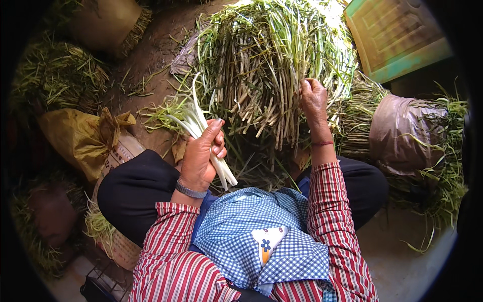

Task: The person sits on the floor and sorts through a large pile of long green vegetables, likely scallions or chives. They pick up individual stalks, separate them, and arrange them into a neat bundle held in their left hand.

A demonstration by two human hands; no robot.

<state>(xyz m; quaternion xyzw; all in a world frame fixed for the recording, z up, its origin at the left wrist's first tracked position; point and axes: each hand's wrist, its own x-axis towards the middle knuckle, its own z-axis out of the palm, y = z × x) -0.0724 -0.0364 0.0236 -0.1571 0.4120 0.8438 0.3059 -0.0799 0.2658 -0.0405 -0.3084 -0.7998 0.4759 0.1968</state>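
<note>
My left hand [205,154], with a metal-banded watch at its wrist, is closed around a small bunch of peeled white stalks [194,120]. Their cut ends poke out below my fist and pale leafy tops fan out above it. A large heap of long green-leaved stalks with dry brownish sheaths [260,75] lies before me, its butt ends towards me. At the heap's right side, my right hand [314,99] pinches at a stalk with thumb and forefinger; the fingertips are partly lost against the stalks.
Wrapped bundles [407,132] of similar stalks lie at the right, below a wooden panel [396,37]. On the left are a yellow plastic sack [81,139], a printed sack [120,245] and more leafy heaps [64,75]. A checked apron [256,226] covers my lap between my bent knees.
</note>
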